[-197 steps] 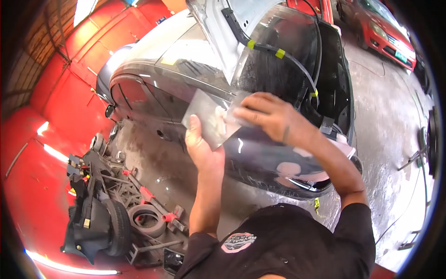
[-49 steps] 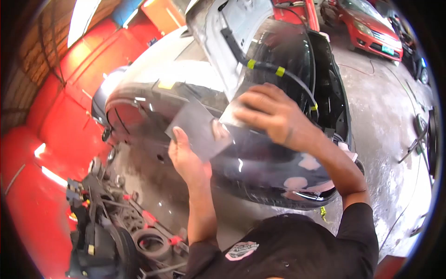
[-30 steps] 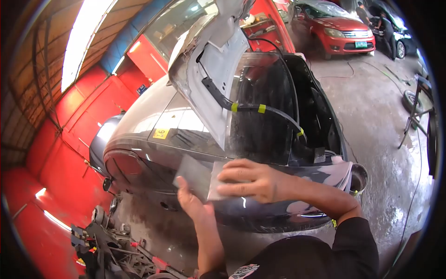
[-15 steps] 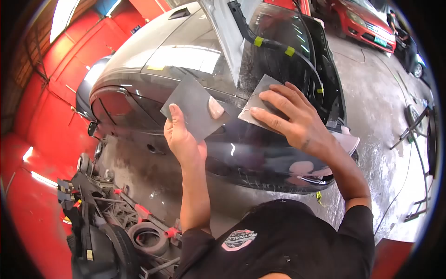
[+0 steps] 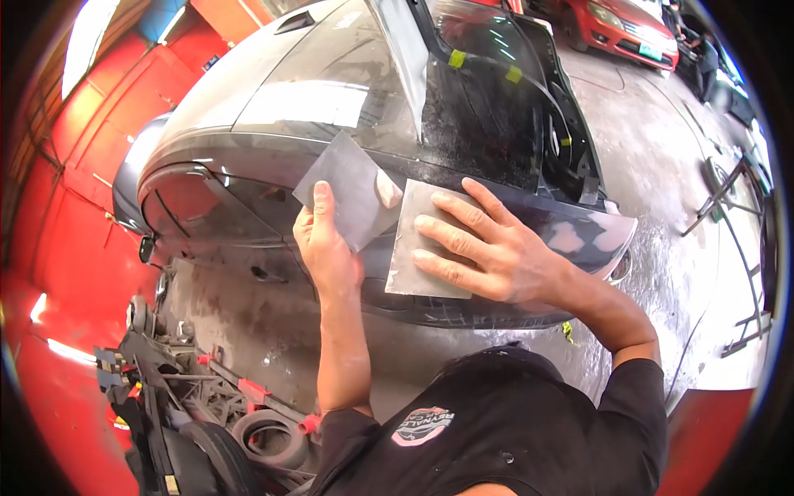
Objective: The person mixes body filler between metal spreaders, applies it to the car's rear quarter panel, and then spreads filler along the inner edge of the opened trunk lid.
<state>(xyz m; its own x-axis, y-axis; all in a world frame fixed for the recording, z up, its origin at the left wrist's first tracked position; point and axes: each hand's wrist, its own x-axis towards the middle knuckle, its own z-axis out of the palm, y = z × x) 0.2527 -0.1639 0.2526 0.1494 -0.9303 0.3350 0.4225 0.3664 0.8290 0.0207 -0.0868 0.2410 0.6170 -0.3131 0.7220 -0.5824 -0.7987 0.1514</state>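
My left hand (image 5: pixel 327 244) holds a flat grey plate (image 5: pixel 351 178), its thumb on top and the other fingers hidden beneath. A lump of pinkish paste (image 5: pixel 387 189) sits near the plate's right corner. My right hand (image 5: pixel 488 248) grips a second, lighter grey square sheet (image 5: pixel 413 240), with its fingers spread across the upper face. The two flat pieces are close together, in front of the side of a dark car (image 5: pixel 273 153). Pale patches (image 5: pixel 566 237) mark the car's body to the right.
Car parts and a loose tyre (image 5: pixel 271 438) lie at the lower left. A red car (image 5: pixel 620 29) stands at the upper right, with a person (image 5: pixel 707 66) beside it. A dark metal stand (image 5: pixel 732 194) is at the right.
My right hand has moved left and down with its sheet, nearer the left plate, and the sheet has turned. The left hand still holds the plate and paste. The camera view has shifted.
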